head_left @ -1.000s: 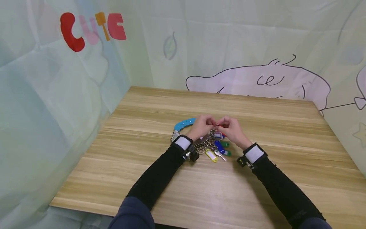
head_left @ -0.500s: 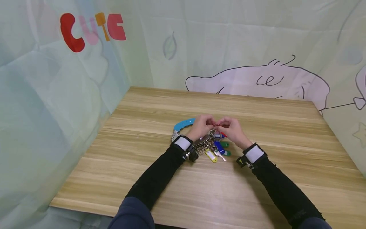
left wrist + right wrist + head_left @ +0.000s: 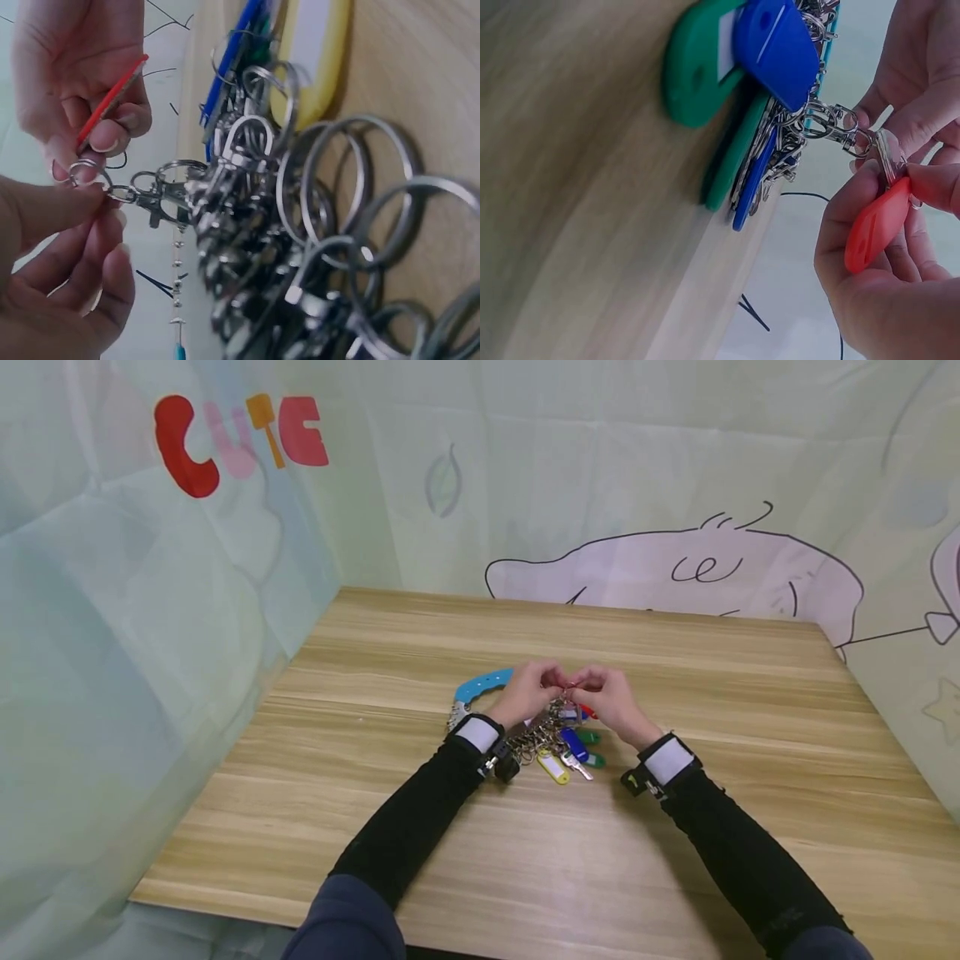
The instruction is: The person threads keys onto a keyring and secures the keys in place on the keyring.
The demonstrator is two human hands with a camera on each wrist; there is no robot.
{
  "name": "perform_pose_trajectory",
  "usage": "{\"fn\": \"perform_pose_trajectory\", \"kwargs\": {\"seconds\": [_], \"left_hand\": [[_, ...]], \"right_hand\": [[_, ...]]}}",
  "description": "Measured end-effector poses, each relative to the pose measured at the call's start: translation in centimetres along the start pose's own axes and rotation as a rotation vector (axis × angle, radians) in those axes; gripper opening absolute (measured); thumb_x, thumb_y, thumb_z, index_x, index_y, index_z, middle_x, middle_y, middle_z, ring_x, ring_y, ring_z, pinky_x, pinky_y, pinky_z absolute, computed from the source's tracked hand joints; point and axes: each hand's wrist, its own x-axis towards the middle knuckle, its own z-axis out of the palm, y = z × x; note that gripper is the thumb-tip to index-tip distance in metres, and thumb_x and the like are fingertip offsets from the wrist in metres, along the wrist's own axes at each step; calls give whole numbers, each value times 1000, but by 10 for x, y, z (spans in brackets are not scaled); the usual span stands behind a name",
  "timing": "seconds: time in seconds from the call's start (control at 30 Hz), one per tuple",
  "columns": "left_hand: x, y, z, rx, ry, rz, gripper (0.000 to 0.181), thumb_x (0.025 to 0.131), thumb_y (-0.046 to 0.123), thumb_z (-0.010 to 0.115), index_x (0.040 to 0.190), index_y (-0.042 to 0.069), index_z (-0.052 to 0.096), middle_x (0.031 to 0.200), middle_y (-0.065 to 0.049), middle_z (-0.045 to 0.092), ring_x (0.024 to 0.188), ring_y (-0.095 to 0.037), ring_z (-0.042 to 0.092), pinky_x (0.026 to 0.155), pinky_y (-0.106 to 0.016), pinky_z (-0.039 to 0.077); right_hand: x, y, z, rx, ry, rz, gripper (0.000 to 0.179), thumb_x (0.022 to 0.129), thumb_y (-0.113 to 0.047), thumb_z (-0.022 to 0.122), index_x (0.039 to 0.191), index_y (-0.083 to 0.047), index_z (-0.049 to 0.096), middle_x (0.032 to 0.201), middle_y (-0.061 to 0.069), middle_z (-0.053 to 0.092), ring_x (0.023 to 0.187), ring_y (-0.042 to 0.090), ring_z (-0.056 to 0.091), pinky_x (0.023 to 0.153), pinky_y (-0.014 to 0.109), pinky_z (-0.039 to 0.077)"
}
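Observation:
In the head view my left hand (image 3: 528,692) and right hand (image 3: 611,703) meet fingertip to fingertip above a heap of metal snap hooks (image 3: 247,247). Between left thumb and fingers I pinch a small split ring (image 3: 118,193) at the end of one hook's swivel. My right hand grips a red key tag (image 3: 879,225), its ring overlapping the left fingertips. A silver key (image 3: 889,156) hangs beside that tag. Blue tags (image 3: 776,49), green tags (image 3: 697,71) and a yellow tag (image 3: 313,60) hang from the heap onto the table.
A blue strap (image 3: 483,683) with holes curves behind the left hand, hooks strung along its end. Another key (image 3: 577,766) lies in front of the heap. The wooden table (image 3: 360,760) backs onto printed cloth walls (image 3: 600,468).

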Motion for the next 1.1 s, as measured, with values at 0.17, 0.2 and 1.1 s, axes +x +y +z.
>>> {"fn": "perform_pose_trajectory", "kwargs": {"seconds": [0.17,0.2,1.1], "left_hand": [[0,0,2,-26,37,-52,9,83,-4,65,89,2,68,83,-13,71,69,-13,61,63,-16,47],[0,0,2,-26,42,-63,9,82,-4,65,89,1,68,82,-14,71,68,-12,60,62,-15,46],[0,3,1,-62,38,-135,13,82,-6,63,91,0,69,85,-16,72,69,-12,61,58,-15,43]], "right_hand": [[0,0,1,-28,0,-30,20,86,-1,66,103,8,63,104,27,70,84,20,70,69,17,54],[0,0,2,-34,4,-37,19,86,-1,66,103,7,63,104,27,70,85,19,70,70,16,54],[-1,-4,3,-109,3,-75,17,86,-1,66,101,7,64,101,26,71,86,27,70,71,15,53]]}}
